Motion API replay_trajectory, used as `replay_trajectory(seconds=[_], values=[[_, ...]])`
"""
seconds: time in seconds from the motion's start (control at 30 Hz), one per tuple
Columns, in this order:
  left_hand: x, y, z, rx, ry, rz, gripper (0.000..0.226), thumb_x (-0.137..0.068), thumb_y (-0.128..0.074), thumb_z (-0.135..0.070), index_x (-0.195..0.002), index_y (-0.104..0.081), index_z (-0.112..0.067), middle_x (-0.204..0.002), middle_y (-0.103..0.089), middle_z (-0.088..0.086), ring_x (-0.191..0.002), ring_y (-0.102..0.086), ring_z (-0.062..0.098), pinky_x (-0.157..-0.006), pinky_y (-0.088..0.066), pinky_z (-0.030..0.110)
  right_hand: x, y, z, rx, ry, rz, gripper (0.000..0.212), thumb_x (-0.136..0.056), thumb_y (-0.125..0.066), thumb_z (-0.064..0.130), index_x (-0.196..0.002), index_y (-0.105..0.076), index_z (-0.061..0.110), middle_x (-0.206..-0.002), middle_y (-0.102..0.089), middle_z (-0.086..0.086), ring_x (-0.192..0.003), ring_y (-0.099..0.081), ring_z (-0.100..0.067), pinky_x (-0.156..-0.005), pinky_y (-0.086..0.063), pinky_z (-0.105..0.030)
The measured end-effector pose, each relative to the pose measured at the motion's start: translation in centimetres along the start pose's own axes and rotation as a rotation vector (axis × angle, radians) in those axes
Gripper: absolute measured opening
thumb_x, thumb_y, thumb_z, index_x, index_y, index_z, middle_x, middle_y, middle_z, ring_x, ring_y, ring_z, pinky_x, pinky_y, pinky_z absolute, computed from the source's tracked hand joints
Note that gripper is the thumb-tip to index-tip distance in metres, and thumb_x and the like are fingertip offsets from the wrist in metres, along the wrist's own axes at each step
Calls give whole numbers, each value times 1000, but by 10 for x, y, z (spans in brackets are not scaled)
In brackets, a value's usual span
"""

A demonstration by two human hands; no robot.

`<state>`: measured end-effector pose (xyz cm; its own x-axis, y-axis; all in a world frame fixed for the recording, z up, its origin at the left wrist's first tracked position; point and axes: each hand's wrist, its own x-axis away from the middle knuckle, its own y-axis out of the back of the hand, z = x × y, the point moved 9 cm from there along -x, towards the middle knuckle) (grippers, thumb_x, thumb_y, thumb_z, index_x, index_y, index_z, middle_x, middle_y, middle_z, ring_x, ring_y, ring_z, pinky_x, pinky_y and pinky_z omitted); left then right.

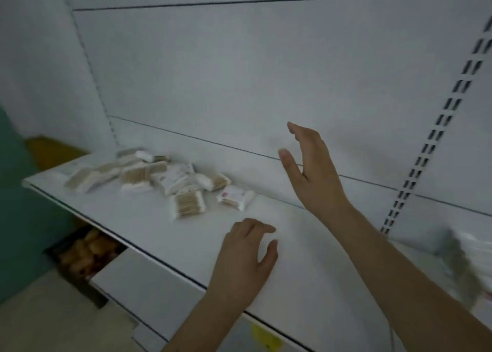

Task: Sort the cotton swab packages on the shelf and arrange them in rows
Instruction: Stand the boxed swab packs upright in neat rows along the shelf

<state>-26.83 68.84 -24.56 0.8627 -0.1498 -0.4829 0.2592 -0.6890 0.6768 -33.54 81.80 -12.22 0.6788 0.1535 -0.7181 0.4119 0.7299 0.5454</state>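
Observation:
Several cotton swab packages (149,174) lie in a loose, blurred heap along the back left of the white shelf (149,226). One package (187,202) lies apart at the front of the heap, another (235,196) lies to its right. My left hand (245,261) hovers over the shelf near its front edge, fingers loosely curled, holding nothing. My right hand (311,165) is raised above the shelf, to the right of the packages, fingers straight and empty.
A white back panel (266,72) rises behind the shelf, with a slotted upright (436,128) at the right. Blurred plastic-wrapped goods (468,266) sit at the shelf's far right. A lower shelf (149,285) and a box of brownish items (85,250) lie below left.

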Motion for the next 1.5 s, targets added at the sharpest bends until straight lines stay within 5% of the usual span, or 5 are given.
replay_trajectory(seconds=[0.4,0.93,1.17,1.33,1.5], values=[[-33,85,176,-277,256,35,67,-74,-44,-48,-135,-48,-21,-139,-43,2,-129,-35,25,-100,-36,38,27,-217,-37,332,-183,586,73,-83,-45,66,-141,-45,22,-137,-49,-6,-123,-46,-31,-98,-40,-38],[-26,105,189,118,337,-181,28,-94,-47,-51,-75,-40,-31,-74,-47,-3,-71,-47,11,-60,-30,20,30,-192,-31,-39,-205,303,48,-102,-38,43,-148,-32,33,-127,-52,13,-113,-47,-6,-95,-36,-22],[-30,91,185,49,353,37,27,-89,-64,-39,-105,-47,-27,-93,-64,-12,-86,-64,18,-75,-50,37,26,-190,-38,-244,-254,258,43,-78,-62,31,-120,-52,37,-117,-41,1,-100,-50,5,-84,-46,-15],[-32,96,179,239,296,17,35,-97,-56,-33,-132,-50,-30,-125,-61,-18,-113,-56,-3,-95,-43,20,25,-185,-46,-384,-355,252,27,-89,-65,35,-107,-45,31,-94,-50,5,-72,-49,1,-70,-42,-22],[-44,90,155,333,255,22,50,-99,-53,-33,-146,-38,-34,-141,-43,-25,-128,-44,-8,-100,-29,6,16,-151,-61,-305,-504,295,57,-69,-63,52,-120,-58,26,-126,-46,-11,-97,-53,0,-63,-37,1]])
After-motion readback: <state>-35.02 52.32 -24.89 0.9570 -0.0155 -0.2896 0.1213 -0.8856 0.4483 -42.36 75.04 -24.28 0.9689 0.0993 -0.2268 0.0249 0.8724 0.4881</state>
